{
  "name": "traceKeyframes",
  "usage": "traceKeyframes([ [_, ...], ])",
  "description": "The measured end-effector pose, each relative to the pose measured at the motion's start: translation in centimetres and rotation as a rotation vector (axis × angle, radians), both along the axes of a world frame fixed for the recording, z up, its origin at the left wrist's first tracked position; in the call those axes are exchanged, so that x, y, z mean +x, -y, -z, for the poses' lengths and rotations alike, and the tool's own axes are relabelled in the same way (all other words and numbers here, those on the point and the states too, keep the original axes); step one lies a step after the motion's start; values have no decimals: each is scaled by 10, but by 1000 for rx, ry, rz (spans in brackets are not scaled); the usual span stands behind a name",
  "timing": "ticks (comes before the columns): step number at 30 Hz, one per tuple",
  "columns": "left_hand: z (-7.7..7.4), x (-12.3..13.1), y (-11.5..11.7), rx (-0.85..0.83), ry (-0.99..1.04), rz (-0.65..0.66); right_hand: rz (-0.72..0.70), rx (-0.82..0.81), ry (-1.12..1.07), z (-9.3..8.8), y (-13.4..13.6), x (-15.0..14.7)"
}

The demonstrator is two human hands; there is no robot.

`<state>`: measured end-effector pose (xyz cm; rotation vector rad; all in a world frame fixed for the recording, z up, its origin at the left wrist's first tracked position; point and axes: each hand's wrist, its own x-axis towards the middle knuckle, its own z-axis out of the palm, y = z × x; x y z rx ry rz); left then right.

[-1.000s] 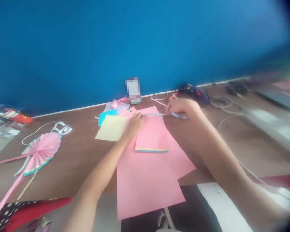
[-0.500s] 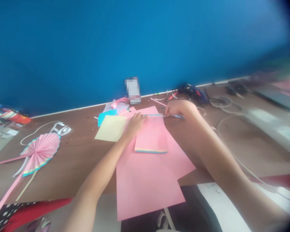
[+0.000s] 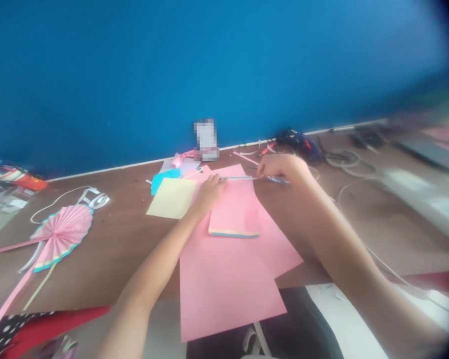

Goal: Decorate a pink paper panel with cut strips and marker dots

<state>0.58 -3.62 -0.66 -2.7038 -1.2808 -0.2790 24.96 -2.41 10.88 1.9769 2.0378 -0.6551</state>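
Note:
A pink folded paper point(image 3: 234, 212) with yellow and blue edging lies on larger pink sheets point(image 3: 228, 294). My left hand point(image 3: 211, 191) rests on its upper left part, fingers laid on the paper near the far edge. From those fingertips a thin pale strip point(image 3: 243, 178), perhaps tape, stretches along the blue-lined far edge. My right hand point(image 3: 275, 165) is closed in a pinch at the strip's right end, just beyond the paper. What lies under the left fingers is hidden.
A pleated pink paper fan point(image 3: 63, 234) lies at left. Yellow paper point(image 3: 172, 198) and blue paper point(image 3: 164, 178) sit beside the left hand. A blurred-out upright object point(image 3: 206, 140) leans on the blue wall. Cables point(image 3: 342, 157) and dark items point(image 3: 299, 142) are at back right.
Almost nothing differs. My right hand has shifted very slightly, and the left hand and papers stay put.

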Motion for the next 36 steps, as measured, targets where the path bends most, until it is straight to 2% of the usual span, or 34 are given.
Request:
traceKeyframes([
  [5,-4,1,2,-14,7,-19,-33,-43,20,-2,1,-8],
  [11,-6,4,6,-15,10,-34,18,-62,68,2,-4,-10],
  [14,-6,8,11,4,0,-52,52,-37,67,3,-6,-8],
  [21,-7,12,18,18,-20,-62,26,-25,62,3,-6,-7],
  [27,-7,12,18,-14,5,-41,6,39,52,13,-11,-6],
  [31,-3,13,12,-10,56,64,4,13,50,15,-13,-8],
  [36,-2,12,8,-69,86,189,20,-29,85,7,-9,-11],
])
